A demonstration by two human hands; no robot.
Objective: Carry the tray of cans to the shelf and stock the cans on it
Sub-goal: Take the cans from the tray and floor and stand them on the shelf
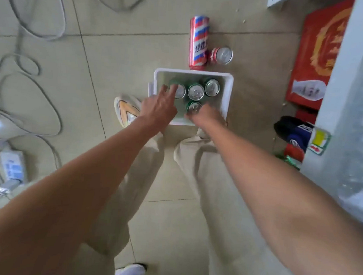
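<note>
A white tray (227, 91) sits on the tiled floor below me, holding several upright green cans with silver tops (196, 92). My left hand (159, 106) reaches into the tray's left side, fingers spread, fingertips touching the leftmost can (180, 91). Over the tray's near edge, my right hand (207, 116) curls its fingers beside the nearest can (193, 106); whether it grips the can is unclear. The shelf (348, 105) shows as a white upright panel at the right edge.
A tall red, white and blue can (198, 40) and a short red can (221, 55) stand just beyond the tray. Red boxes (317, 52) and dark bottles (293, 129) lie low by the shelf. Grey cables (26, 85) loop across the floor at left. My shoes (126, 110) flank the tray.
</note>
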